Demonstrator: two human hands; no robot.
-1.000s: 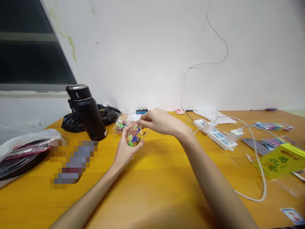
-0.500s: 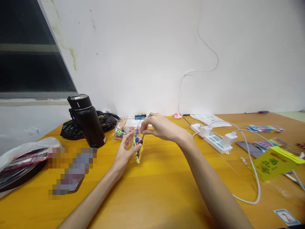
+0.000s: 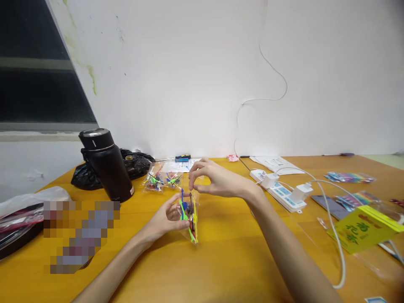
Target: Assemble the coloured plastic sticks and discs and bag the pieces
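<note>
A small clear plastic bag (image 3: 193, 219) with blue, green, yellow and black plastic parts stands upright just above the table. My left hand (image 3: 167, 216) grips it from the left, thumb across the near side and fingers behind. At the top edge of the bag, my right hand (image 3: 211, 179) is bent over with thumb and fingertips in a pinch; the bag's clear film is hard to make out there. Behind my hands lie two similar bags of colourful parts, one at the left (image 3: 153, 180) and one beside it (image 3: 172, 180).
A black flask (image 3: 109, 168) stands at left before a black plastic bag (image 3: 85, 176). On the right are a power strip (image 3: 284, 191) with white chargers, a looping white cable (image 3: 334, 227) and a yellow box (image 3: 362, 231). A screwdriver (image 3: 183, 158) lies near the wall.
Both hands and the bag have come nearer to me and lower in view. The bag now shows more fully, and the two bags behind are more exposed. The camera view has shifted slightly.
</note>
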